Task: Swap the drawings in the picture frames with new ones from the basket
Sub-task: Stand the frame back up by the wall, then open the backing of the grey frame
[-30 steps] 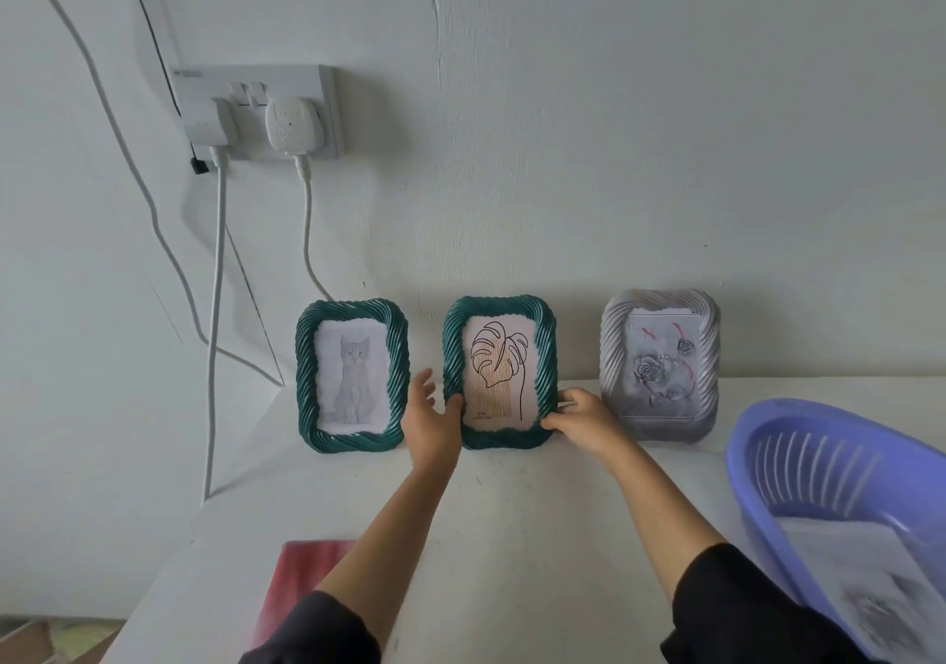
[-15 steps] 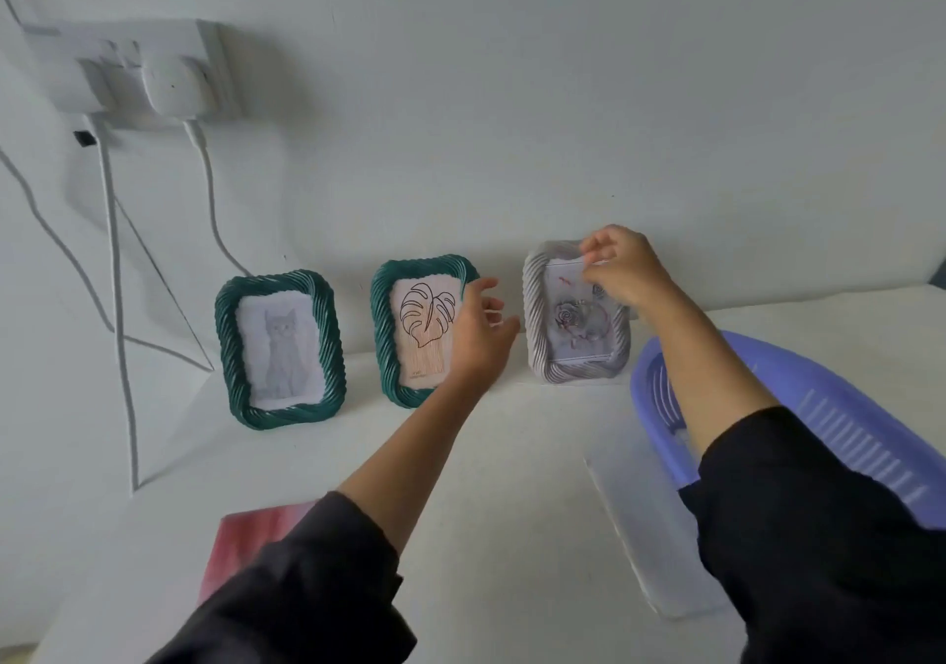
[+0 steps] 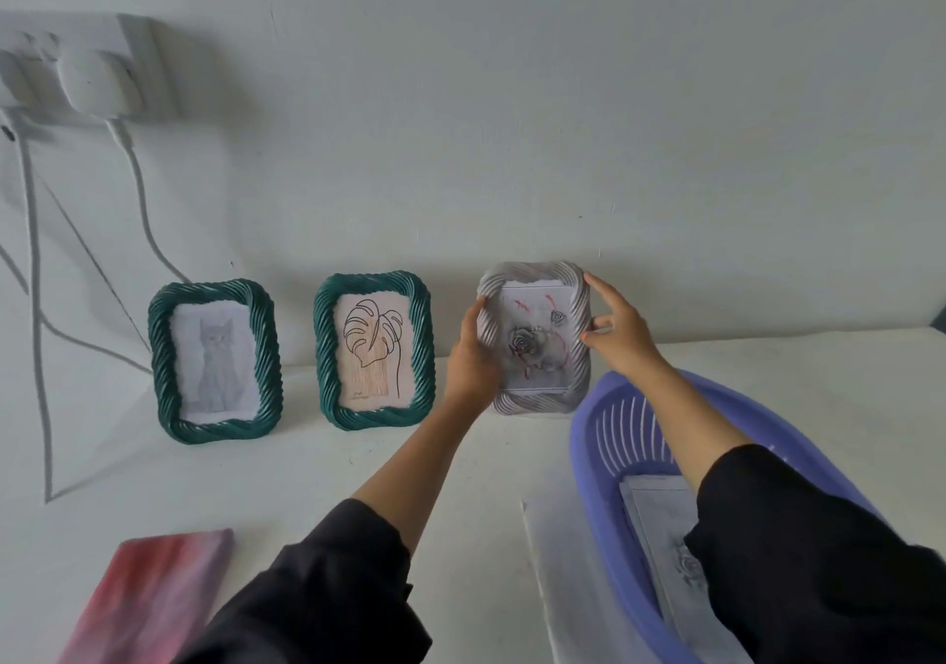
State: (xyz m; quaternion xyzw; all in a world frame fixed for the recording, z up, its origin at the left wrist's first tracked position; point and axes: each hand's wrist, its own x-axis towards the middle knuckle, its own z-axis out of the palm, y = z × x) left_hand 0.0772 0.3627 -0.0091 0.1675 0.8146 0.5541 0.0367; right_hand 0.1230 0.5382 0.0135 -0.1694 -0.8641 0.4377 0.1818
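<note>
While left hand [image 3: 473,356] and right hand [image 3: 622,336] grip the grey frame [image 3: 532,274], its rose drawing [image 3: 532,351] is not yet out; a sheet [image 3: 660,515] waits in the basket [image 3: 581,438].

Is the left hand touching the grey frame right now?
Touching. The head view shows the left hand gripping the left edge of the grey frame, thumb over the rim; the right hand holds the opposite edge.

Both hands, left [image 3: 471,361] and right [image 3: 622,333], gripped the grey frame [image 3: 535,338] by its sides, beside two green frames [image 3: 215,361] [image 3: 373,351] and a basket [image 3: 604,438].
</note>
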